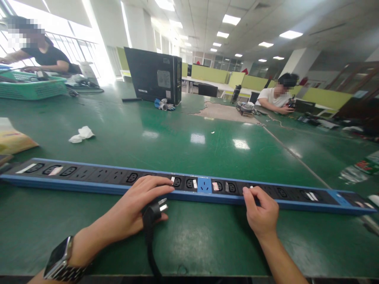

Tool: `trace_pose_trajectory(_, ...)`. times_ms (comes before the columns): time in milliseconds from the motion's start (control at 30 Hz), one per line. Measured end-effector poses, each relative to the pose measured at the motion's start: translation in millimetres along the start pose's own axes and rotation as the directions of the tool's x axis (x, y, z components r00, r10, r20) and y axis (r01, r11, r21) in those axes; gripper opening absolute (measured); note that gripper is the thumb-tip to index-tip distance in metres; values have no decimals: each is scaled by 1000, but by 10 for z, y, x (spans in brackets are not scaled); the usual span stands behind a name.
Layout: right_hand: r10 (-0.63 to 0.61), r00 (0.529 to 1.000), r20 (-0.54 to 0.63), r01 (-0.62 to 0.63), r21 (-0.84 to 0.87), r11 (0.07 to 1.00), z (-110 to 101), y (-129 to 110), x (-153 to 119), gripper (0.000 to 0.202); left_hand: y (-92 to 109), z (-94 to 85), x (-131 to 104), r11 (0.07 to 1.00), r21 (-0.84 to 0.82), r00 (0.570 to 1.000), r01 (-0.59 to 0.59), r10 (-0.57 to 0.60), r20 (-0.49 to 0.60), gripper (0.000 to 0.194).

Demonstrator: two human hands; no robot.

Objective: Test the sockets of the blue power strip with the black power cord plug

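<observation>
A long blue and black power strip lies across the green table in front of me. My left hand reaches over its front edge, fingers stretched out and apart on the sockets. Against its thumb side is a black plug with metal prongs pointing right; its cord runs down toward the near table edge. The plug does not look gripped. Right of the blue middle socket, my right hand is closed at the strip, thumb and forefinger pinched together. What they hold, if anything, is hidden. Pale stickers mark several sockets.
A black computer case stands at the back, with gloves beside it. Crumpled tissue lies left. A green basket is far left, a plastic bottle right. One person sits left, another right.
</observation>
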State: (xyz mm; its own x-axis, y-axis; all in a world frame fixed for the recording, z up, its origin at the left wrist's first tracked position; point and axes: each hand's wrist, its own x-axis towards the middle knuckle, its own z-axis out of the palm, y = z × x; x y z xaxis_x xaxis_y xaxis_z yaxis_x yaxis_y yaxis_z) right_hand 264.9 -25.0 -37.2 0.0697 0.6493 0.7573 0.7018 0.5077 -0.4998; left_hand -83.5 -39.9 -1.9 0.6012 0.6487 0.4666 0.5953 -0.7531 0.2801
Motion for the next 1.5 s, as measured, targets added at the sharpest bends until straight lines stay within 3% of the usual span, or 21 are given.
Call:
trace_pose_trajectory(100,-2,1000,3,2,6,1000,-1,0,3,24,58,68,-14,996,80,998,-30,34,-50,39)
trace_pose_trajectory(267,-4,1000,-1,4,3,1000,-5,11,-6,23,238,219,46,996,21,983,84,-79,-168,22)
trace_pose_trajectory(400,3,1000,0,-3,3,1000,-7,13,-8,24,317,276,134,998,50,996,37,-33,-87,4)
trace_pose_trajectory(533,-3,1000,5,3,6,1000,-11,4,-1,24,282,307,153,991,120,998,-52,57,-37,39)
trace_pose_trajectory(667,-12,1000,6,12,1,1000,-16,6,0,24,171,263,118,996,87,968,-20,41,-248,45)
trace_pose_trajectory(800,-12,1000,0,12,0,1000,-16,11,-4,23,11,75,136,987,117,835,112,-29,-550,31)
trace_pose_trajectory(867,-12,1000,0,12,-1,1000,-16,10,-4,23,-82,-15,151,966,122,804,226,-114,-584,30)
trace_pose_trajectory(1033,-18,1000,-6,18,-3,1000,-17,6,2,23,-272,-25,96,959,107,927,264,-221,-304,37)
trace_pose_trajectory(1133,-15,1000,-5,15,-6,1000,-18,0,3,23,-309,27,54,959,156,964,236,-210,-166,44)
trace_pose_trajectory(1300,9,1000,6,-9,-5,1000,-21,-13,0,24,-272,-6,76,960,205,981,190,-193,-7,54)
trace_pose_trajectory(1500,4,1000,1,-4,-6,1000,-14,-13,0,24,-248,-159,204,959,232,967,160,-200,157,48)
